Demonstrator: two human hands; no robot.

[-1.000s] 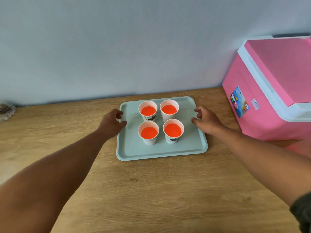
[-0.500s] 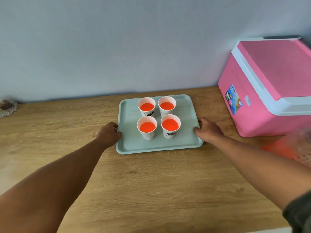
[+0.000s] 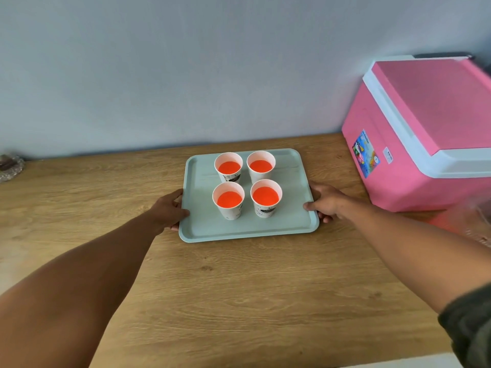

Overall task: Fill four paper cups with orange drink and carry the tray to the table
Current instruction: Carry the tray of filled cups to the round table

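A pale green tray [image 3: 289,224] lies on the wooden counter [image 3: 239,288] near the wall. Several white paper cups [image 3: 228,200] stand on it in a square, each holding orange drink. My left hand [image 3: 168,211] grips the tray's left edge, thumb on the rim and fingers under it. My right hand [image 3: 325,201] grips the right edge the same way. The tray looks level; I cannot tell whether it has left the counter.
A pink cooler [image 3: 425,134] with a white band stands at the right against the wall. A blurred clear container with orange liquid [image 3: 475,221] sits in front of it. A small glass dish [image 3: 10,167] lies at the far left.
Both hands have slid toward me along the tray's sides and closed on its edges. The view has drawn back a little.
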